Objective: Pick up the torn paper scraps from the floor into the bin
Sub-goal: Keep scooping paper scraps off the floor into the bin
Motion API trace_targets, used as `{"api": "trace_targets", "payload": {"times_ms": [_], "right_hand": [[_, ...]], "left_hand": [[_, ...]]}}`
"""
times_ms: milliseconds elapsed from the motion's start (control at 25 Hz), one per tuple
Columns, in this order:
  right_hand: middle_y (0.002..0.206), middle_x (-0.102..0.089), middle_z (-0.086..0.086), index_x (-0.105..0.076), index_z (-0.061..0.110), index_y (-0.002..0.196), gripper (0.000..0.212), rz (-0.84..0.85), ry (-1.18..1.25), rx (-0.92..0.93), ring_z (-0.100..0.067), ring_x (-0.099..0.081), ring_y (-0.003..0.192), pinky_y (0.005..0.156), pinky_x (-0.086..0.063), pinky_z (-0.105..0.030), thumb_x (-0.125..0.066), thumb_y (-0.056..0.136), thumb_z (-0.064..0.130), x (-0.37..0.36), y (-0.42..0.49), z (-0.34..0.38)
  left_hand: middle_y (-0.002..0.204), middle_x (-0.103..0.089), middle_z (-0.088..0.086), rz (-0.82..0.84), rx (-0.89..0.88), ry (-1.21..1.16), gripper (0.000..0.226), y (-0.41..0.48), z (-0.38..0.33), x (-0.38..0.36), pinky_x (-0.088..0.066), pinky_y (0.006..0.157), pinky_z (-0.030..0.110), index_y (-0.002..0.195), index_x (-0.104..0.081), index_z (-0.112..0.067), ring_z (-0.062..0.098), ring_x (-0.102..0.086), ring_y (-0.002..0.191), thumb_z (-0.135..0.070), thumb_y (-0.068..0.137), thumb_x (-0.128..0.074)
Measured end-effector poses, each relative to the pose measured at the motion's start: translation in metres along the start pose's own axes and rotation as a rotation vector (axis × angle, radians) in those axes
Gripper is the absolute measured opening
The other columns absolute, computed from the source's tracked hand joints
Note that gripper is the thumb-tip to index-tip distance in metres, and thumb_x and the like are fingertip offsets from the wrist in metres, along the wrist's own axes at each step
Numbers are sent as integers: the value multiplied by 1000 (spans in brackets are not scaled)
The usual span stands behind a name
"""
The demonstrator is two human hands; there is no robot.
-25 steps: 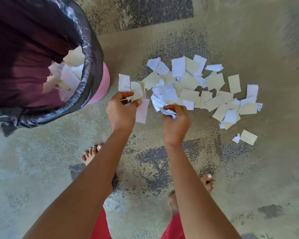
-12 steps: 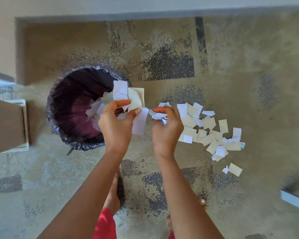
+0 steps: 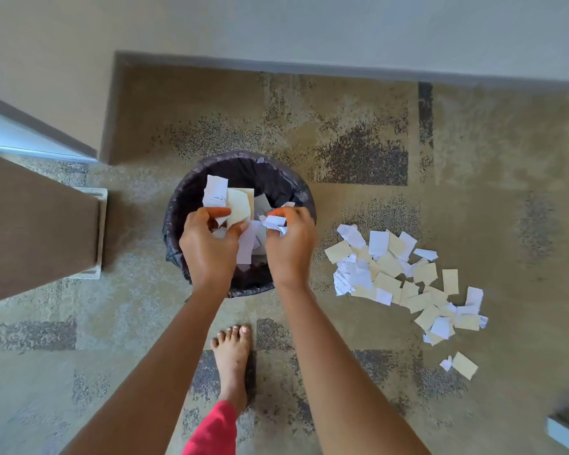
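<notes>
An office-like room — patterned carpet tiles (image 3: 358, 159) beneath the fingers (image 3: 217, 212), grey skirting (image 3: 342, 68) beyond them, wood-veneer furniture (image 3: 30, 224) to their left.

Round bin with black plastic liner (image 3: 178, 208): upright, mouth open. White and cream torn paper scraps (image 3: 391, 277): loose heap lying flat, just right of bin. Held scraps (image 3: 235, 201): bunched above bin mouth, gripped by left hand (image 3: 207, 247) and right hand (image 3: 289, 244).

2 hands (image 3: 207, 247) (image 3: 289, 244) grip scraps (image 3: 240, 205) over bin (image 3: 276, 172) | scrap pile (image 3: 391, 274) on carpet (image 3: 473, 192)
</notes>
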State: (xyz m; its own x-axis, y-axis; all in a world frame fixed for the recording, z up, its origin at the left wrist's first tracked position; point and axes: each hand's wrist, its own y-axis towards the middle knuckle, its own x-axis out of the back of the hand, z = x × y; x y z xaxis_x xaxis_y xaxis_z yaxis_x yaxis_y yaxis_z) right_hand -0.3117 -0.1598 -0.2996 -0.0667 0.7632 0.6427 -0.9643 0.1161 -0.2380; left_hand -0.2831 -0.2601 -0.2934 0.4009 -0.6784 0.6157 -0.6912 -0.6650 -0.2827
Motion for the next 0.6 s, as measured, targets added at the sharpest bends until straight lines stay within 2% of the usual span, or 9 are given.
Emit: {"api": "trace_targets", "payload": {"times_ms": [160,320,400,480,600], "right_hand": [[111,-55,-14,-64,7,107,28,149,-96,11,-30,-45,109,84,-42,-30,-60,81,-3,-18,0,0],[119,-50,-11,-60,11,113,34,216,-147,4,-26,-40,113,84,-33,-23,-64,80,2,-18,-1,-3],[118,-50,-11,-60,12,112,35,210,-137,10,-27,-41,112,85,-36,-27,-63,80,0,-14,-4,-6],[117,-52,-11,-61,12,110,32,195,-114,20,-28,-42,112,88,-41,-32,-61,81,-1,-11,-8,-10],[112,-57,-9,-64,12,102,24,141,-61,61,-28,-48,109,85,-45,-34,-61,82,-1,-1,-11,-19]], "left_hand": [[117,-56,5,47,3,89,28,4,21,-1,-45,78,19,102,-64,-11,16,-58,99,-12,78,-79],[119,-53,4,88,3,128,28,0,31,-6,-50,86,28,106,-65,-8,18,-59,99,-10,80,-75],[118,-54,3,91,-4,142,26,-4,34,-9,-54,86,37,104,-65,-9,19,-63,94,-10,79,-75],[117,-56,3,84,-5,165,23,-9,34,-9,-53,85,38,99,-65,-11,21,-64,95,-11,79,-75],[129,-55,4,47,-21,203,20,-18,31,-13,-49,89,37,98,-65,-12,22,-61,110,-15,80,-75]]}}
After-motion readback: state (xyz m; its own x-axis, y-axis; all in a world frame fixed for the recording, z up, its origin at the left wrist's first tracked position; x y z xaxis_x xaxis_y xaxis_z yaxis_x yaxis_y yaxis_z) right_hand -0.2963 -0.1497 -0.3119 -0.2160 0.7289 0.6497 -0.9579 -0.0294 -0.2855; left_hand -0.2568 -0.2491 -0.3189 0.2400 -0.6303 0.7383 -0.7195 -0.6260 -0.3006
